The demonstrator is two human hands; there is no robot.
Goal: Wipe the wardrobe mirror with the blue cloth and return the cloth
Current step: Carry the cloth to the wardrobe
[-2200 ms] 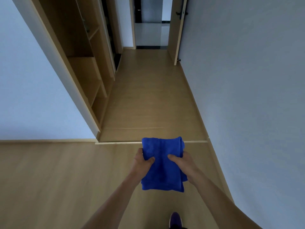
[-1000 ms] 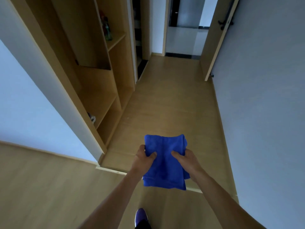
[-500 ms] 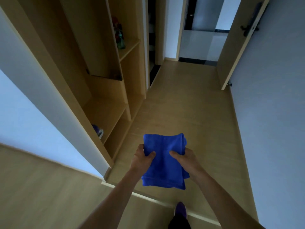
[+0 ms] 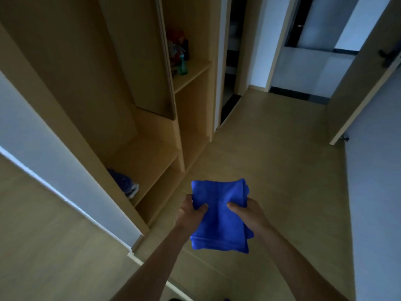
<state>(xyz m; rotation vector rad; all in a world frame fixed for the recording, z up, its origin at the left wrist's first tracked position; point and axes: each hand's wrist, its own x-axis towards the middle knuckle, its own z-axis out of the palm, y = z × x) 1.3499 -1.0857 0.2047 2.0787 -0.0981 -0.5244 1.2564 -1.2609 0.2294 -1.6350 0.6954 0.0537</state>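
Observation:
A folded blue cloth (image 4: 219,216) is held out in front of me above the wooden floor. My left hand (image 4: 188,216) grips its left edge with the thumb on top. My right hand (image 4: 249,215) grips its right edge the same way. The open wooden wardrobe (image 4: 138,88) stands to my left, its door (image 4: 143,53) swung outward; no mirror surface shows from here.
Bottles (image 4: 181,59) stand on a wardrobe shelf. A dark bundle (image 4: 124,185) lies on a low shelf. A white wall (image 4: 373,192) runs along the right. An open room door (image 4: 364,83) and a doorway (image 4: 314,48) are ahead across the wooden floor (image 4: 271,148).
I have walked forward over the floor threshold toward the wardrobe, which now fills the left of the view. Both hands keep holding the cloth the same way.

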